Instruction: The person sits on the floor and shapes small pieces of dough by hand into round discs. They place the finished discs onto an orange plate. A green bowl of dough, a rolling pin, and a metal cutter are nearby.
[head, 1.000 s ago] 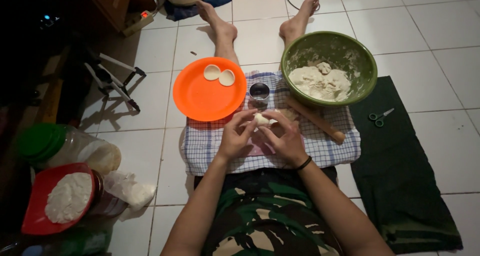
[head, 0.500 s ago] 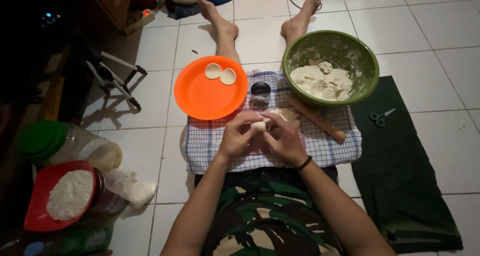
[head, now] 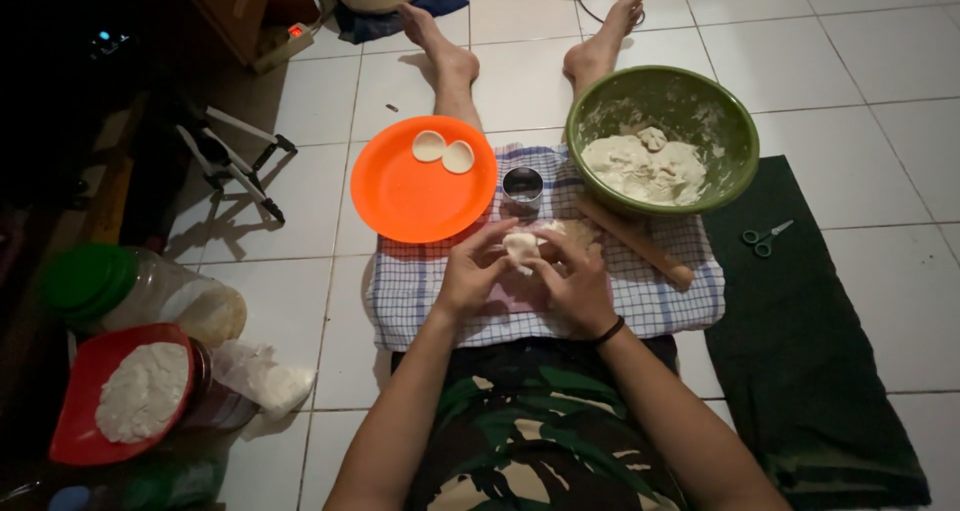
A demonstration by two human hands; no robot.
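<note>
— Dough first: where is the piece you're working?

— You have a small lump of dough (head: pixel 521 245) pinched between both hands, over the checked cloth (head: pixel 440 301) spread across your lap. Your left hand (head: pixel 476 271) curls round its left side with the fingers closed on it; your right hand (head: pixel 572 276) closes on it from the right, black band at the wrist. How flat the lump is you can't quite tell, since your fingers cover most of it.

— And around your hands?

— Just beyond them stands a small metal ring cutter (head: pixel 522 185) on the cloth. To its left lies your orange plate (head: pixel 425 196), with two pale dough rounds (head: pixel 444 152) touching each other at its far edge. To the far right sits the green bowl (head: pixel 730 121) holding the bulk of the dough, and a wooden rolling pin (head: pixel 640 243) lies slanted just beside your right hand. Green scissors (head: pixel 765 236) rest on the dark mat (head: pixel 800 351) at the right. At the near left, a red bowl of flour (head: pixel 130 396).
</note>
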